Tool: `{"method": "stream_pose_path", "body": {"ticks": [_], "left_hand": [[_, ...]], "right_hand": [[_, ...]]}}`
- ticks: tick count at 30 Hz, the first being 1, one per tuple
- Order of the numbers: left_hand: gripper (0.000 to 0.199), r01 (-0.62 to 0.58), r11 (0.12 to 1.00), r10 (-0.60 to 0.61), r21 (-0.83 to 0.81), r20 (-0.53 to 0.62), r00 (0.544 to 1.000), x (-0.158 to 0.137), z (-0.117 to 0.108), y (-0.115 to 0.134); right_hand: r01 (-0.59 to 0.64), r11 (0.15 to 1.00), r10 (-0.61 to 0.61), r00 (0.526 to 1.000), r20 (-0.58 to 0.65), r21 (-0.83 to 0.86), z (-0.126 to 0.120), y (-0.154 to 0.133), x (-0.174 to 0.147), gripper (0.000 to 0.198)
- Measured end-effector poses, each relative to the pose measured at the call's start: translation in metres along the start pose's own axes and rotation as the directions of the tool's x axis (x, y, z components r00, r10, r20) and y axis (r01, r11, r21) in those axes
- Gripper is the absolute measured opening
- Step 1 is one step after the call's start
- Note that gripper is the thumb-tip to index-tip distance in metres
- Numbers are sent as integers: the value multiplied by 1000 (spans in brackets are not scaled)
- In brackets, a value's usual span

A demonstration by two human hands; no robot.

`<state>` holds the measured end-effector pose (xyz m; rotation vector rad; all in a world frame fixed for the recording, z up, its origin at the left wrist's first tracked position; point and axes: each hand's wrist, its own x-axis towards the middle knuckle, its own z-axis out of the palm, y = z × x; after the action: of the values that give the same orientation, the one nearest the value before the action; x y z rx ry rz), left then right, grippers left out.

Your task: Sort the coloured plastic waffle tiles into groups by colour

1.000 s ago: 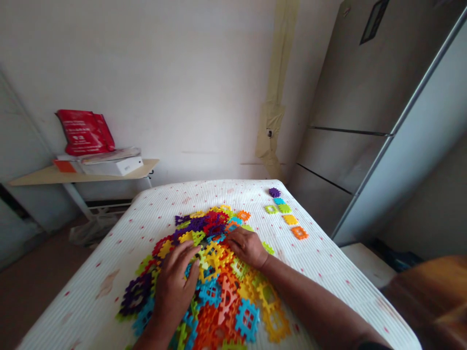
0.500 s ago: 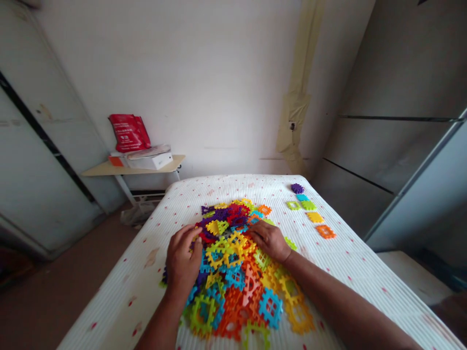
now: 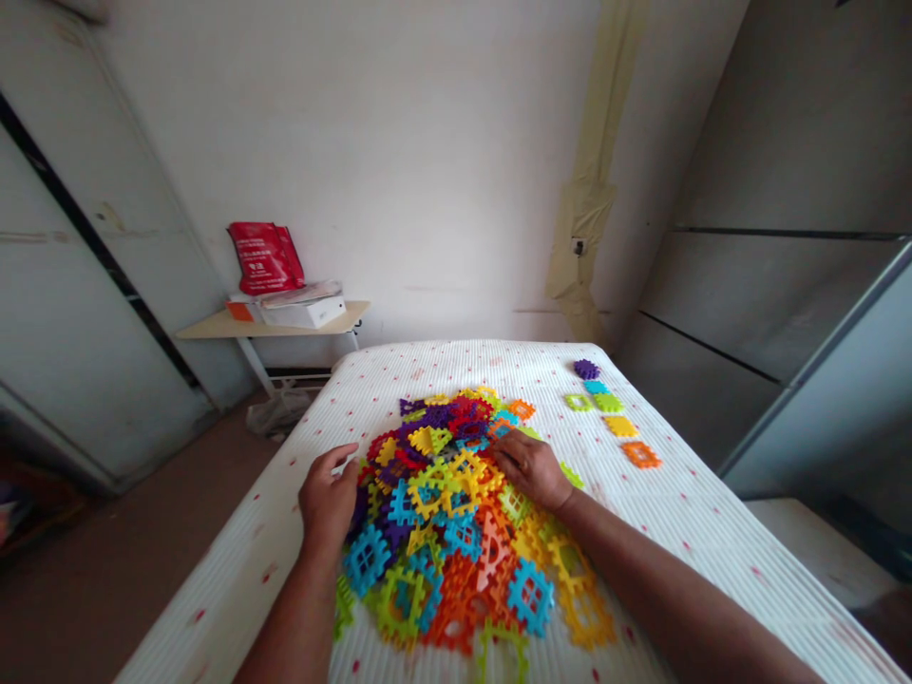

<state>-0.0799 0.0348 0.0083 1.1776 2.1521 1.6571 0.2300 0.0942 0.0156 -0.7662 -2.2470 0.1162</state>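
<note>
A heap of plastic interlocking building pieces (image 3: 463, 537) in yellow, blue, orange, green, red and purple lies in front of me; many have toothed edges and window-like cutouts. My left hand (image 3: 329, 494) is at the heap's left edge, its fingers apart and nothing visible in them. On the right side of the heap rests my right hand (image 3: 531, 467), fingers bent down among the pieces. Its fingertips are partly hidden, so whether it grips a piece does not show.
The pieces lie on a bed with a white dotted cover (image 3: 235, 570). Farther right are an orange frame piece (image 3: 641, 454), a yellow piece (image 3: 620, 427), green pieces (image 3: 608, 403), a blue one (image 3: 597, 387) and purple pieces (image 3: 585, 369). A small table (image 3: 214, 328) holds a red bag (image 3: 267, 258).
My left hand has moved left, off the heap's upper left part, uncovering red, yellow and purple pieces. The right hand stays in nearly the same place. The view has shifted slightly.
</note>
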Motion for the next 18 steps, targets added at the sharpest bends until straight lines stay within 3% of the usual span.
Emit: {"method": "stream_pose_path", "body": {"ticks": [9, 12, 14, 18], "left_hand": [[44, 180, 952, -188, -249, -8, 982, 0, 1, -3], [42, 185, 937, -198, -297, -15, 980, 1, -1, -1], [41, 177, 932, -198, -316, -36, 980, 2, -2, 0], [39, 150, 931, -199, -333, -117, 973, 6, -8, 0]], "right_hand": [[-5, 1000, 5, 1000, -28, -22, -3, 7, -1, 26], [-149, 988, 153, 980, -129, 42, -17, 20, 2, 25], [-296, 948, 315, 915, -251, 114, -30, 34, 3, 25], [-480, 816, 578, 685, -444, 322, -56, 64, -1, 30]]}}
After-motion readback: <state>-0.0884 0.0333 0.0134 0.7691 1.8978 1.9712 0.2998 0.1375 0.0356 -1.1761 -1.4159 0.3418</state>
